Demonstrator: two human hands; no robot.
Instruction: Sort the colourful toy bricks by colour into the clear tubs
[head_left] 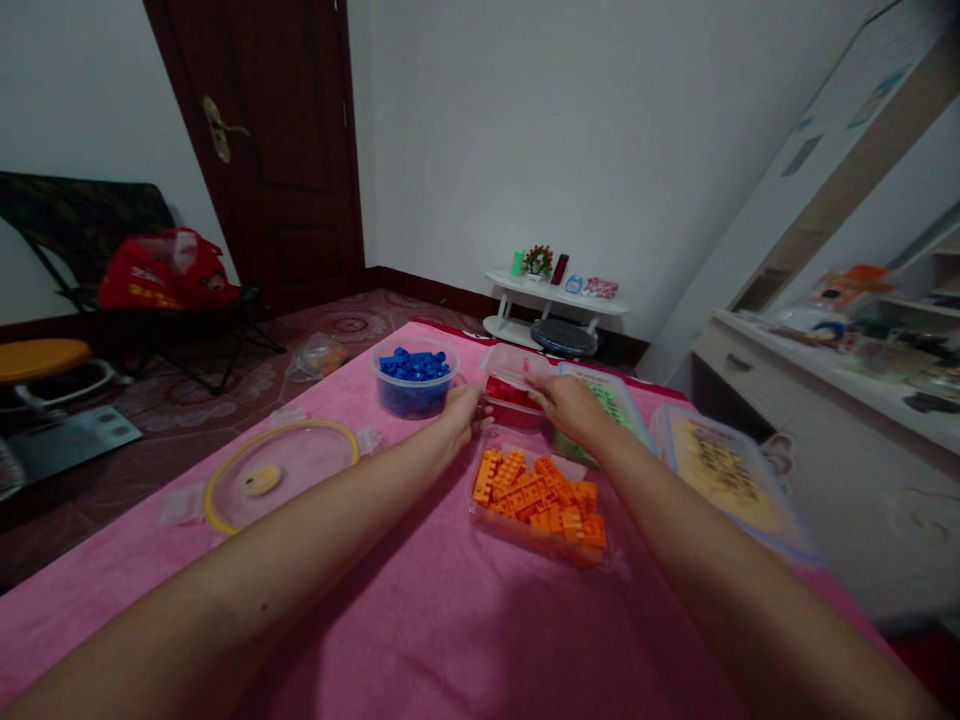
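Observation:
Both my arms reach forward over the pink cloth to a clear plastic box (pixel 517 418) that holds red building bricks (pixel 510 391). My left hand (pixel 466 410) has curled fingers against the left side of that box, right beside the round tub of blue bricks (pixel 415 366). With its fingers closed, my right hand (pixel 564 400) grips the right edge of the box's clear lid (pixel 514 362), which sits tilted over the red bricks. Just in front of my hands stands an uncovered clear box of orange bricks (pixel 536 498).
On the table's left lies a round yellow-rimmed lid (pixel 281 475). To the right are a lidded box with green contents (pixel 611 400) and one with yellowish contents (pixel 724 470). A white cabinet (pixel 840 430) borders the right side; a small white stand (pixel 555 290) is behind.

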